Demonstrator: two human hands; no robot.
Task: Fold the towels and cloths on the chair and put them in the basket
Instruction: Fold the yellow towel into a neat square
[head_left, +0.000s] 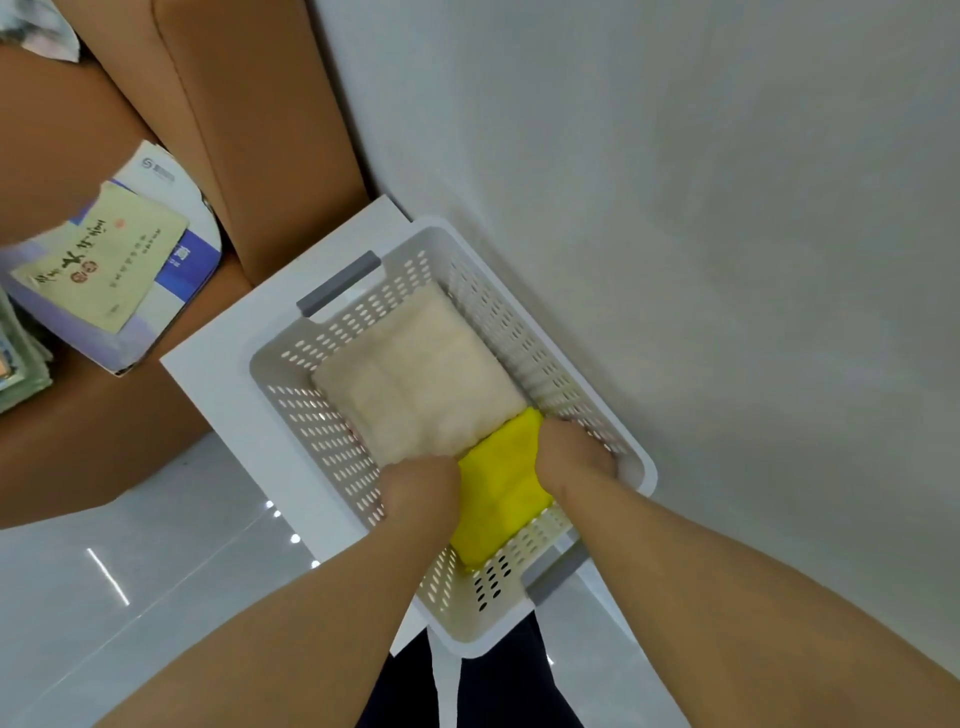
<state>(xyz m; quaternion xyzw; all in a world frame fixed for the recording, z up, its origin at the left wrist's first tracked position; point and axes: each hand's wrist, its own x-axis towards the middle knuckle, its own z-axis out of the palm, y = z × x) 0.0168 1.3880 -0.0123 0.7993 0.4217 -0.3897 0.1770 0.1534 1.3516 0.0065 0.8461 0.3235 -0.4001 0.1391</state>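
Note:
A white perforated basket (311, 415) with grey handles stands on a white stand by the wall. Inside it lies a folded cream towel (415, 374), filling the far half. A folded yellow cloth (498, 493) sits in the near half, against the towel's edge. My left hand (421, 493) is down in the basket at the yellow cloth's left side, fingers hidden below the cloth. My right hand (571, 457) is at the cloth's right side, fingers tucked down between cloth and basket wall. Both hands appear to hold the yellow cloth by its sides.
A brown sofa (249, 130) stands to the left, with a stack of papers and booklets (114, 260) on its seat. The white stand (228, 353) carries the basket. A grey wall (675, 208) runs along the right. Glossy floor tiles (156, 571) lie below.

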